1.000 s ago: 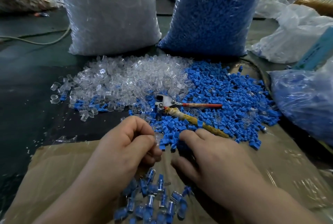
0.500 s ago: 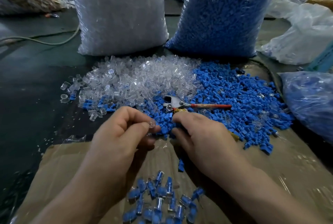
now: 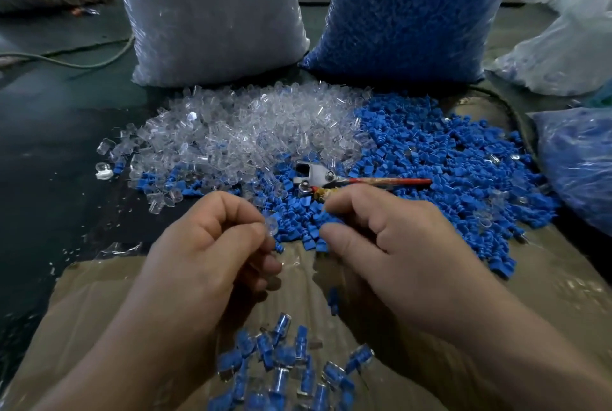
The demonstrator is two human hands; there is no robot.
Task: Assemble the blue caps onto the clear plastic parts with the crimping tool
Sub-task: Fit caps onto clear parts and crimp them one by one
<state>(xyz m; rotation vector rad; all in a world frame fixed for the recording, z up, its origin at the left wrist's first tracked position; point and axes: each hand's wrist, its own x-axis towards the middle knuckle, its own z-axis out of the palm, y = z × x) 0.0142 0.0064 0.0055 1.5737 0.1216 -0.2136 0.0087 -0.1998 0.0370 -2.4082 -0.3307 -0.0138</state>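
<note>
A worker's left hand [image 3: 212, 245] pinches one clear part [image 3: 270, 224] between thumb and forefinger above the middle of the bench [image 3: 49, 152]. The right hand [image 3: 397, 245] curls thumb and forefinger over the blue caps [image 3: 430, 159] just beside it. Whether a cap is already caught between those fingers cannot be told.

The tool [image 3: 314, 174] has a bare metal head, one red handle and one handle wrapped in yellowish tape. It lies on the caps at mid-bench, and its wrapped handle runs under the right hand.

Loose clear parts [image 3: 245, 132] are heaped left of the caps, in front of two bulging sacks [image 3: 212, 13] at the far edge, one of clear stock and one of blue. Finished pieces [image 3: 288, 367], blue inside clear, are scattered on cardboard [image 3: 546, 294] at the near edge.

The clear parts are small, glossy, thin-walled tubes. They look light and stiff, probably slick in the fingers, and may crack if squeezed too hard in the tool. A side pinch on the barrel, leaving the open end free, seems the safest hold. The caps are matt with stepped sides, so they should be easier to grip.
</note>
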